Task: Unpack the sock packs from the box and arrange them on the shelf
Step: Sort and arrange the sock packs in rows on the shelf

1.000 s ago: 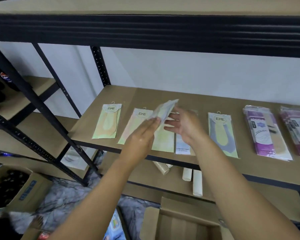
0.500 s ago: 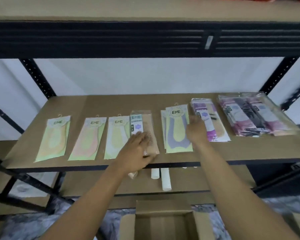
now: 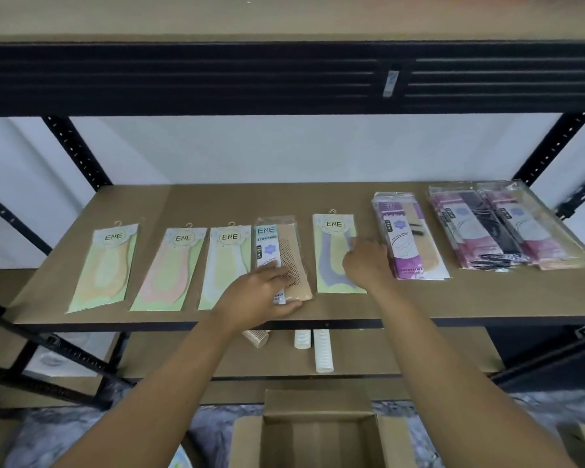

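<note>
The left hand (image 3: 267,292) is pressing flat, fingers (image 3: 279,273) spread and closed round nothing, on the lower half of the clear-wrapped beige stocking pack with the white and teal label strip (image 3: 279,255). This pack is lying near the front edge of the brown fibreboard shelf (image 3: 217,201) and is overlapping the right edge of the pale green flat pack with a white sock (image 3: 222,265) on its left. The right hand (image 3: 365,261) is resting on the right side of the green flat pack with a purple sock (image 3: 331,255), just right of the stocking pack; its fingers are curled, and I cannot tell whether they are pinching the wrapper or only nudging it.

The main risk is the slick film: a push from the left hand could be sliding the stocking pack off the front edge, since its bottom is sitting close to the lip, or dragging the overlapped neighbour askew. The right hand is touching the purple and beige pack with a clear wrapper (image 3: 407,244) further right, so a sideways nudge could be shifting that too. The open brown cardboard box (image 3: 318,430), on the floor below the stocking pack, appears empty as far as its visible part goes, so the unpacking looks nearly done.
</note>
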Demonstrator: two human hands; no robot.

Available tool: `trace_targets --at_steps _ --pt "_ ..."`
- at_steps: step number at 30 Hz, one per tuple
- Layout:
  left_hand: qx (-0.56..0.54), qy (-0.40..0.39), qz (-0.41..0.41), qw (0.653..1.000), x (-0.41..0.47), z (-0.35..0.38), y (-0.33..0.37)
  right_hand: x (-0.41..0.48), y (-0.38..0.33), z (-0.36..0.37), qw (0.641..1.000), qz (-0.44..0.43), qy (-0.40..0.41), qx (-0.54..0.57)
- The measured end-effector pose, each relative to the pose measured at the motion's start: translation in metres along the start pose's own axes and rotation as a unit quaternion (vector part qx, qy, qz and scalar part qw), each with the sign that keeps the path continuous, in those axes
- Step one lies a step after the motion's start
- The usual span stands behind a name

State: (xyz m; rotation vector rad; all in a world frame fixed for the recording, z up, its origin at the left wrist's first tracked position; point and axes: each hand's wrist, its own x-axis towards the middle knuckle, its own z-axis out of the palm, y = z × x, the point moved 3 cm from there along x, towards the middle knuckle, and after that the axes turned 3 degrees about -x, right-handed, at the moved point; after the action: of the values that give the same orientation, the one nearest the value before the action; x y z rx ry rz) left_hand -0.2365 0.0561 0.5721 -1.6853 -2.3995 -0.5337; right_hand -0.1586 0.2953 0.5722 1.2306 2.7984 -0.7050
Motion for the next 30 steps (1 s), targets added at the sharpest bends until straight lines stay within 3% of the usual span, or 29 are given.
trace_targets --at_steps 4,13,16,18,20,22,23,27,30 --pt "-0.018 0.053 0.011 0.998 -0.002 -0.001 0.0 0.001 0.002 0.005 0.999 -0.037 0.004 -0.04" --pt "-0.07 0.085 -0.014 0.994 -0.001 -0.006 0.005 -0.002 -0.001 0.01 0.997 -0.03 0.012 -0.067" --pt "-0.091 0.109 -0.033 0.989 -0.003 -0.008 0.008 -0.021 -0.01 -0.001 0.99 -0.058 0.116 -0.059" --pt "-0.108 0.139 -0.039 0.984 -0.006 -0.011 0.011 -0.042 -0.027 -0.009 0.982 -0.076 0.172 0.026" --pt "-0.141 0.166 -0.046 0.975 -0.008 -0.014 0.012 -0.053 -0.047 -0.007 0.98 -0.026 0.046 0.189" --pt "-0.195 0.157 -0.046 0.967 -0.013 -0.016 0.013 -0.057 -0.065 0.005 0.933 0.028 -0.105 0.342" --pt "-0.219 0.14 -0.036 0.965 -0.016 -0.017 0.014 -0.059 -0.072 0.008 0.913 0.034 -0.136 0.383" --pt "-0.258 0.084 -0.039 0.962 -0.04 -0.022 0.008 -0.062 -0.087 0.01 0.92 0.0 -0.098 0.38" --pt "-0.238 0.188 -0.146 0.942 -0.063 -0.048 -0.029 -0.066 -0.095 0.008 0.918 -0.018 -0.07 0.39"
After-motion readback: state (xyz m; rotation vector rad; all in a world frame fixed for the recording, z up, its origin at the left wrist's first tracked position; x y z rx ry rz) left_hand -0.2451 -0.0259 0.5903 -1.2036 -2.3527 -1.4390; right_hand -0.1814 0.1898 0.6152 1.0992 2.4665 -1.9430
